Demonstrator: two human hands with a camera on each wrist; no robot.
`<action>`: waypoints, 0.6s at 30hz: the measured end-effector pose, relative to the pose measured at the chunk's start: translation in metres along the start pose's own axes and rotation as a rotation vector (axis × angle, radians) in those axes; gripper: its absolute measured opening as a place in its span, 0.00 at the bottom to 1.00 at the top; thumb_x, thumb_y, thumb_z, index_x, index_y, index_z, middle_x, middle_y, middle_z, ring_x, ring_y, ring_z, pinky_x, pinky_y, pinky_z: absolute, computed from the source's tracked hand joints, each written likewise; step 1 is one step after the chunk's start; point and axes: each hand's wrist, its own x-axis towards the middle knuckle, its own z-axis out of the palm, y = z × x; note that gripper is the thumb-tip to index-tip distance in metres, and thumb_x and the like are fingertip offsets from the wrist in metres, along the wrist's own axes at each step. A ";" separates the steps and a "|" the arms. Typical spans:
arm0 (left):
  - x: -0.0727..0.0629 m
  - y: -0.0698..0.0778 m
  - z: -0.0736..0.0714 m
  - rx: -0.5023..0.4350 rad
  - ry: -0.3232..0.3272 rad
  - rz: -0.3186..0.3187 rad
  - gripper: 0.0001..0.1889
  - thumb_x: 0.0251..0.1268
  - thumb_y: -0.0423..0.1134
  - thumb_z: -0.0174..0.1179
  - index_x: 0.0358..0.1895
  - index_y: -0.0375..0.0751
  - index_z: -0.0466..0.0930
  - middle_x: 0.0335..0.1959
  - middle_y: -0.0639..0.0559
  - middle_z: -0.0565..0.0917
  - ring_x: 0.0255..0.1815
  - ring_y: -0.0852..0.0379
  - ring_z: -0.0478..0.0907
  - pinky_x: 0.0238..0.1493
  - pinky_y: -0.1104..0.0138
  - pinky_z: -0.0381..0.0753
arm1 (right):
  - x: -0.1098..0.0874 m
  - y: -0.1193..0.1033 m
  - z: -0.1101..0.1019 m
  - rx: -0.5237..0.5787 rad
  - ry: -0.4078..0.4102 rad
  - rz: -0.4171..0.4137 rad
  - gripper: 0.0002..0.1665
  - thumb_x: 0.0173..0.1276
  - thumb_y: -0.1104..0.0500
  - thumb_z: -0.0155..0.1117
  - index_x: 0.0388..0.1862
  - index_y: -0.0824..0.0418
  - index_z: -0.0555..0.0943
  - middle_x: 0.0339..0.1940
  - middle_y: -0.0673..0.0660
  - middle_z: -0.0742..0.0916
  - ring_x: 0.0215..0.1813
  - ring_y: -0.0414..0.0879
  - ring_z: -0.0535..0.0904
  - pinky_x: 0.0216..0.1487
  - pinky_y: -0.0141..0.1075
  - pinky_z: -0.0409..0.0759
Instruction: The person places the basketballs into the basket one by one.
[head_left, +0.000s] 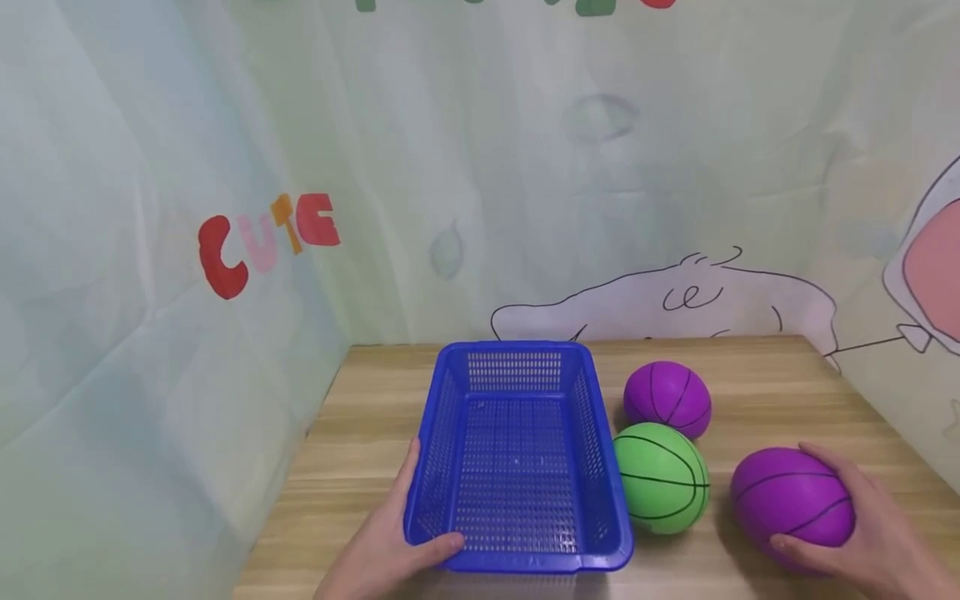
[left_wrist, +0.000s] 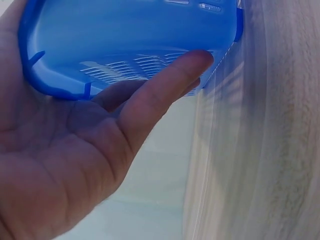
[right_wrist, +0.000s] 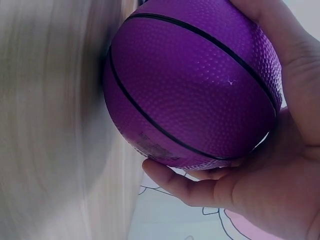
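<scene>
A blue plastic basket (head_left: 525, 563) with perforated walls stands on the table, nothing inside it. At its near left corner, my left hand (head_left: 382, 537) grips it, thumb over the rim and fingers along the outer wall. The left wrist view shows that hand (left_wrist: 75, 160) against the basket's outside (left_wrist: 130, 37). On the right, my right hand (head_left: 885, 533) holds a purple ball (head_left: 787, 504) with black lines, fingers and thumb spread round its right side. In the right wrist view the ball (right_wrist: 195, 90) sits in the curve of the hand, close over the tabletop.
A green ball (head_left: 663, 479) lies right at the basket's right wall. Behind it is another purple ball (head_left: 667, 396). The wooden table (head_left: 300, 508) meets a printed fabric backdrop (head_left: 465, 167) at the back, with more fabric along the left and right sides.
</scene>
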 end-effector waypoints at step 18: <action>0.001 -0.001 -0.003 0.019 -0.011 0.011 0.72 0.64 0.49 0.82 0.94 0.56 0.29 0.95 0.43 0.44 0.89 0.34 0.59 0.86 0.33 0.52 | 0.020 -0.044 -0.039 0.159 0.175 0.091 0.77 0.55 0.57 0.94 0.95 0.41 0.54 0.76 0.78 0.70 0.48 0.17 0.68 0.33 0.25 0.80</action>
